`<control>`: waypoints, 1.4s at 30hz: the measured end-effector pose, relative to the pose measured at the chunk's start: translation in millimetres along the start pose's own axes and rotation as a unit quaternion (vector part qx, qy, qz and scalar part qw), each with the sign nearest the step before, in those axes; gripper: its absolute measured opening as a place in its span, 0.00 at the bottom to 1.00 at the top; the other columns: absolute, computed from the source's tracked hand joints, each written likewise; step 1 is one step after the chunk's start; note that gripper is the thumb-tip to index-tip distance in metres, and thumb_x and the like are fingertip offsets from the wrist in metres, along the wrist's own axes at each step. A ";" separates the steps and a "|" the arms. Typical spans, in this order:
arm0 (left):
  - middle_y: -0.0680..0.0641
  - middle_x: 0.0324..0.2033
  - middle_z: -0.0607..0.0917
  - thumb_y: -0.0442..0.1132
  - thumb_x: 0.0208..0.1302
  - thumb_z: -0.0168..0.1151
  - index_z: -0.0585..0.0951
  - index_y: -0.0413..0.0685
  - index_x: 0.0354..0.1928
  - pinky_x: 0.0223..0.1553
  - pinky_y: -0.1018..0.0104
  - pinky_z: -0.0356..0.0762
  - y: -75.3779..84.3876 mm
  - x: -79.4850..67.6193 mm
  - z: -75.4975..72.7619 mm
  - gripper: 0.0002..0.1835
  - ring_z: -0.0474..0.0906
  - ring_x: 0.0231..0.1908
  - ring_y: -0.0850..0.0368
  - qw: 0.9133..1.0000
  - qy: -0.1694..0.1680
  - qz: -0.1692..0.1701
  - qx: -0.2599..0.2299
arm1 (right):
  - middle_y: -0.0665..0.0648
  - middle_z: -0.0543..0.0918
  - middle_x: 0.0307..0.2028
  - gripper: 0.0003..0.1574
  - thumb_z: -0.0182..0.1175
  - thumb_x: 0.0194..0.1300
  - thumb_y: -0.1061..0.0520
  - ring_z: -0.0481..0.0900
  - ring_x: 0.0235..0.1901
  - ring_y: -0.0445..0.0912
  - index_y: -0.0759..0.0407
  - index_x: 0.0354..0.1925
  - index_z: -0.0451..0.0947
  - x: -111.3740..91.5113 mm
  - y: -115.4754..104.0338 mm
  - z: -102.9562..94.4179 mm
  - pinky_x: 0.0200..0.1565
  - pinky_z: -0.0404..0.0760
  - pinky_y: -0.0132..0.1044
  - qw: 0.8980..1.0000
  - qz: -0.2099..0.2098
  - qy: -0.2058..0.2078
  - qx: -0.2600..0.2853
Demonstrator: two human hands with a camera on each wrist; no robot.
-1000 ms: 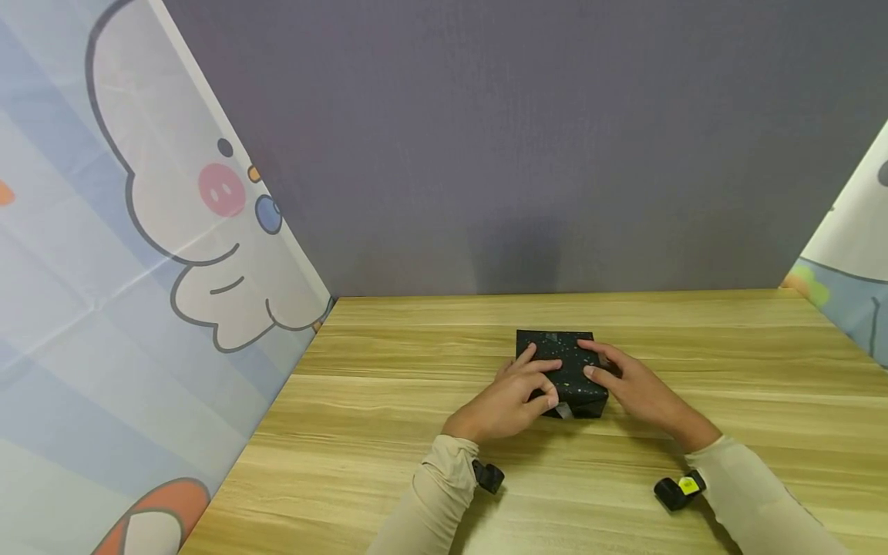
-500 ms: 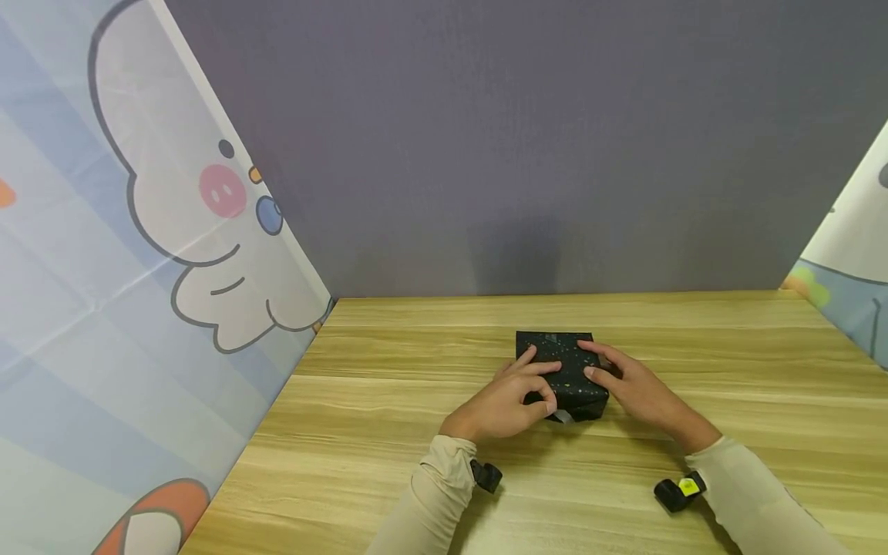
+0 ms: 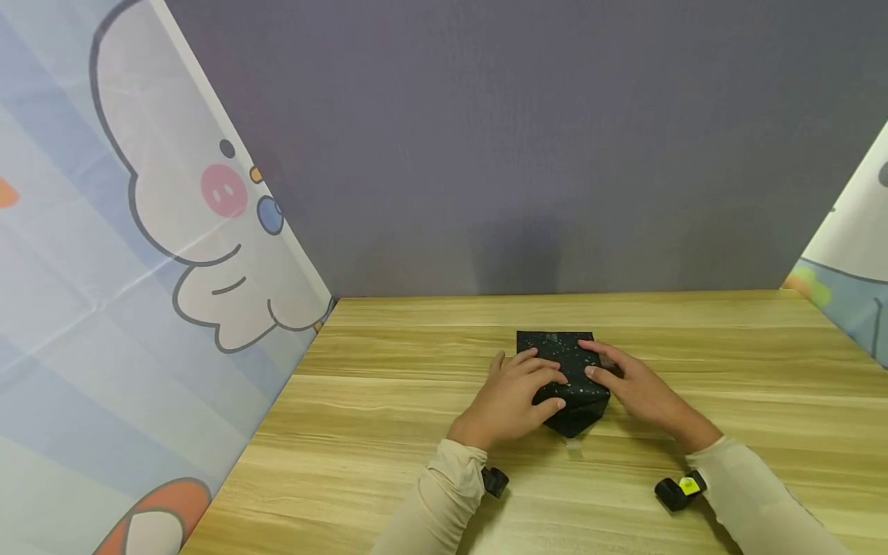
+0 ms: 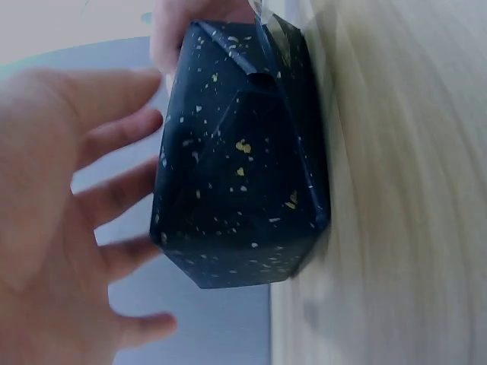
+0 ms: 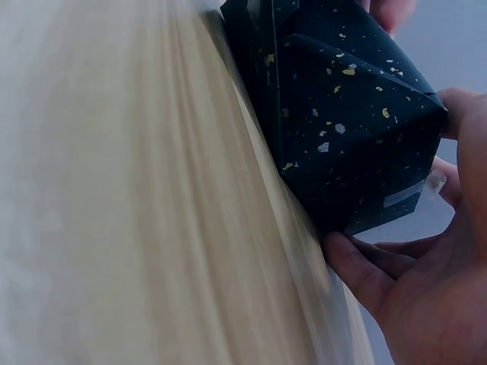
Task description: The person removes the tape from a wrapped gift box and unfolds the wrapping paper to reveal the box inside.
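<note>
A box wrapped in black paper with white and gold specks (image 3: 572, 356) lies on the wooden table, between both hands. On its near side a pointed paper flap (image 3: 574, 420) sticks out, with a piece of clear tape (image 3: 574, 447) at its tip. My left hand (image 3: 509, 397) rests over the box's left part, fingers spread and fairly straight, thumb near the front edge. In the left wrist view the folded paper (image 4: 236, 152) faces the camera. My right hand (image 3: 634, 389) holds the right end, thumb and forefinger on top, other fingers (image 5: 361, 277) bent round the side.
The wooden table (image 3: 388, 370) extends around the box. A grey panel (image 3: 527, 154) stands along its back edge. Cartoon-printed cloth (image 3: 139, 308) hangs at the left, and more at the right. Each wrist carries a small black camera (image 3: 671, 493).
My left thumb and forefinger have parted from their pinch near the front edge. The front flap now points out further towards me with its tape showing. The right hand stays in place.
</note>
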State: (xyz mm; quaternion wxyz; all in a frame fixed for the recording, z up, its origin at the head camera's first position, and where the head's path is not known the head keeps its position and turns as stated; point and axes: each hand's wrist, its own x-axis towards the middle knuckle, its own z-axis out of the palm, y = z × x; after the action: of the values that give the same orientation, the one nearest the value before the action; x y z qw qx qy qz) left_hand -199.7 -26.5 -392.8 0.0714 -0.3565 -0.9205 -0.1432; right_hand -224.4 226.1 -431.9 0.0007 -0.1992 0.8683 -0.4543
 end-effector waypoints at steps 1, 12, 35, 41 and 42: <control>0.61 0.66 0.74 0.57 0.74 0.56 0.81 0.65 0.60 0.68 0.32 0.52 1.9 0.2 0.2 0.18 0.59 0.73 0.50 1.000 0.003 0.000 0.030 | 0.74 0.62 0.70 0.35 0.52 0.79 0.45 0.75 0.59 0.65 0.55 0.76 0.61 0.0 -0.2 -0.3 0.52 0.77 0.60 1.000 -0.001 -0.001 0.003; 0.65 0.61 0.78 0.56 0.75 0.54 0.85 0.66 0.55 0.72 0.37 0.46 3.7 3.2 4.7 0.16 0.67 0.69 0.55 0.996 0.050 -0.033 0.073 | 0.71 0.43 0.77 0.33 0.56 0.77 0.49 0.59 0.68 0.73 0.62 0.72 0.65 -0.7 -4.7 -3.3 0.60 0.67 0.68 1.000 -0.013 0.004 0.004; 0.64 0.55 0.83 0.56 0.74 0.55 0.85 0.63 0.57 0.72 0.36 0.44 -9.3 -1.3 3.2 0.18 0.72 0.64 0.55 0.988 0.094 -0.075 0.094 | 0.70 0.64 0.65 0.28 0.56 0.76 0.46 0.74 0.56 0.69 0.61 0.65 0.75 -5.1 -16.9 8.0 0.53 0.76 0.65 0.994 -0.032 0.049 -0.091; 0.63 0.55 0.84 0.57 0.73 0.55 0.85 0.61 0.56 0.71 0.35 0.46 -10.4 -0.8 3.0 0.19 0.74 0.62 0.55 0.985 0.108 -0.076 0.111 | 0.66 0.71 0.59 0.25 0.58 0.75 0.47 0.74 0.54 0.64 0.58 0.62 0.79 -5.2 -18.0 7.1 0.51 0.76 0.64 0.991 -0.049 0.063 -0.104; 0.63 0.55 0.83 0.57 0.73 0.55 0.85 0.61 0.57 0.71 0.35 0.46 -11.0 -0.9 3.2 0.19 0.74 0.62 0.56 0.985 0.108 -0.078 0.111 | 0.65 0.72 0.58 0.24 0.58 0.75 0.47 0.75 0.53 0.63 0.57 0.61 0.80 -4.8 -18.3 7.1 0.50 0.76 0.63 0.991 -0.052 0.064 -0.106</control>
State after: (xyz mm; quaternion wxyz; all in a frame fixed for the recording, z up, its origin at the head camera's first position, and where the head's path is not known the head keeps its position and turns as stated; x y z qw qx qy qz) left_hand -206.6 -33.9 -398.4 0.1987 -0.2555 -0.9426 -0.0828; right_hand -212.4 213.0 -422.5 -0.0993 -0.2133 0.8983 -0.3711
